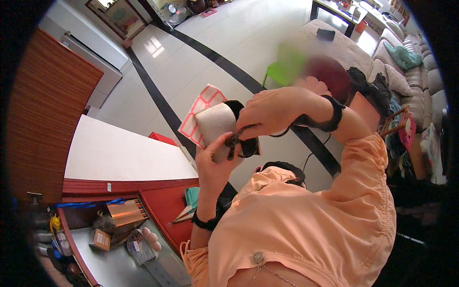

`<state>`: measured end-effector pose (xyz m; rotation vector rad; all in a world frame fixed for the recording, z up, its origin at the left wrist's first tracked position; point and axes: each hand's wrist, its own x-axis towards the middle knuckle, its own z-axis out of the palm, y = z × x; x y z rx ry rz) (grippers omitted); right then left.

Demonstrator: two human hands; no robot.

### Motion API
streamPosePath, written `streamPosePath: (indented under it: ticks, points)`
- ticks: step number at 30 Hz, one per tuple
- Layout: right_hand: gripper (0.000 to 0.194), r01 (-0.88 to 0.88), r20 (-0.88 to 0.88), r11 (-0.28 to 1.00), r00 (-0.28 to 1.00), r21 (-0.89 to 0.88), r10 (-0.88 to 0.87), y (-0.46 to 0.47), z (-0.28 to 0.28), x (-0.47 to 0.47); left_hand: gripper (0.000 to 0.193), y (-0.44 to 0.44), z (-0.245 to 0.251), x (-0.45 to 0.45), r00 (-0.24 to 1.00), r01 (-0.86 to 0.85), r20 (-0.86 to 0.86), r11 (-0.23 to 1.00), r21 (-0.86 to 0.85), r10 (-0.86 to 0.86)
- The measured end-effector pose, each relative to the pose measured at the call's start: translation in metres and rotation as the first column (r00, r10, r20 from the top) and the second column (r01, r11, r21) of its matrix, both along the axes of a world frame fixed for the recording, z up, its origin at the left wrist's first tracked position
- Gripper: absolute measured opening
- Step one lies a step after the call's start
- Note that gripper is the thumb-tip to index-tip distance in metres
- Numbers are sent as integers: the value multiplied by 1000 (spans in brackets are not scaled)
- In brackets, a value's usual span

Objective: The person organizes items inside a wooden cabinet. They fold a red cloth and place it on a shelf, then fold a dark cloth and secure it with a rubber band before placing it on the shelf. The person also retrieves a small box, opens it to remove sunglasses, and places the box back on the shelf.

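Note:
My left hand (217, 158) grips a bundle of things from below. In the bundle are a white ribbed roll (216, 119), a flat sheet of red-bordered labels (195, 120) behind it, and a black object (250, 147) on the right that I cannot identify. Bent over the bundle's right side, my right hand (267, 109) has its fingertips on a dark, tangled piece (235, 140), perhaps a cord or strap. The right fingers hide part of the roll's end. Each wrist wears a black band.
At lower left an open drawer (107, 265) holds boxes and a clear packet. Beside it are a red cabinet surface (161, 204), a folded green umbrella-like item (192, 199) and a white panel (122, 154). A green stool (279, 73) and a sofa (417, 86) stand to the right.

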<state>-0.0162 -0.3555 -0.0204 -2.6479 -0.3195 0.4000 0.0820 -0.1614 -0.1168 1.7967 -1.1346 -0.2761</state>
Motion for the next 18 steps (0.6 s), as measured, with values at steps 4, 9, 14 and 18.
streamPosePath:
  ticks: [4, 9, 14, 18]
  points:
    - [31, 34, 83, 999, 996, 38, -37, -1, 3, 2, 19, -5, -13, -3, 986, -35, -163, 999, 32, 40]
    - [32, 335, 46, 819, 915, 466, -401, -7, 10, -10, 18, -15, -36, -7, 979, -199, -44, 980, 22, 200]
    - [36, 383, -18, 476, 793, 791, -609, -8, -8, -30, 31, -11, -33, 2, 871, -362, -429, 903, -233, 238]
    - [21, 185, 210, 504, 751, 843, -626, 4, -42, -38, 28, -8, -17, -4, 898, -426, -271, 840, -335, 347]
